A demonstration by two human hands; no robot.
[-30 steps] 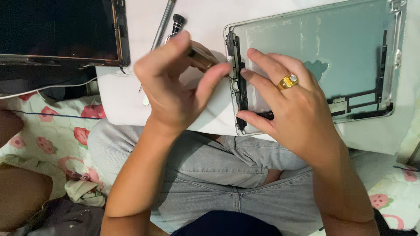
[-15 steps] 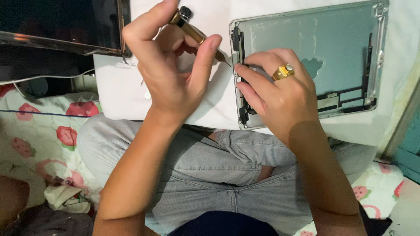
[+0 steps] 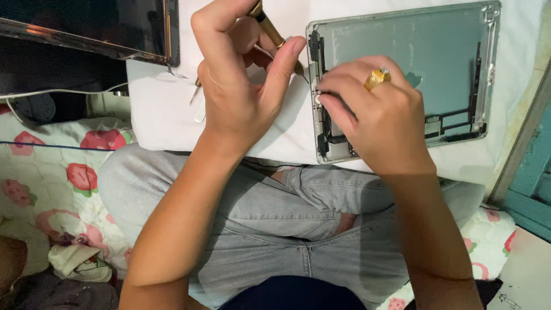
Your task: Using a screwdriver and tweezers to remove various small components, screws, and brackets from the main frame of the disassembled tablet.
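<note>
White desk [image 3: 166,115] spans 12 o'clock, over your lap. On it at 1–2 o'clock: opened tablet shell [image 3: 413,51], metal, inside up, lying flat. Dark screen panel [image 3: 86,26] at 10–11 o'clock. Your right hand [image 3: 373,120] presses fingertips onto the shell's left edge, grip closed on nothing that shows. Your left hand [image 3: 241,86] grips a brass-handled screwdriver [image 3: 275,37], tip at that same edge. Judged step: working a fastener there. Next move calls for a steady, seated tip. Tweezers [image 3: 196,92] peek past your left hand
</note>
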